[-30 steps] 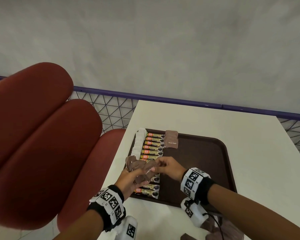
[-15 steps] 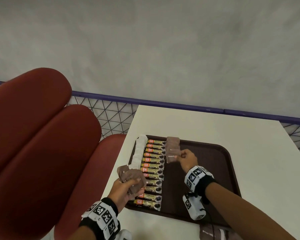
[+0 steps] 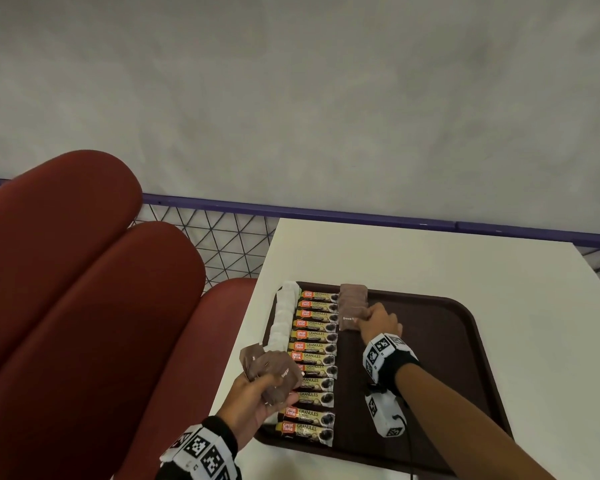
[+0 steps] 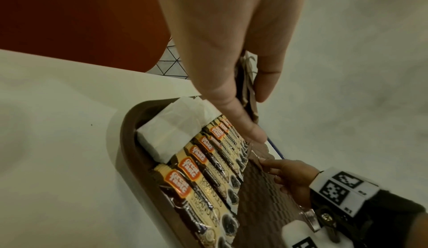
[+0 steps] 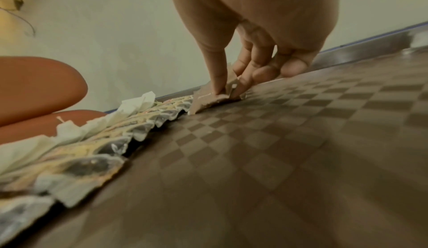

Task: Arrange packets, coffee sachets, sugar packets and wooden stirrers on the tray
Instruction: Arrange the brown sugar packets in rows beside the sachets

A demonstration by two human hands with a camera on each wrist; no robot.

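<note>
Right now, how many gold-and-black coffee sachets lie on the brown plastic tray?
12 coffee sachets in one column on the brown tray, left side, beside white paper packets; the left hand may hide more.

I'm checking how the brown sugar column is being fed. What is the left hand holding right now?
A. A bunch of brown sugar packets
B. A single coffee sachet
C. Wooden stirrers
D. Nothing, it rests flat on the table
A: the left hand grips a fanned bunch of brown sugar packets over the tray's left edge, while the right hand pinches one packet down beside the coffee sachets.
</note>
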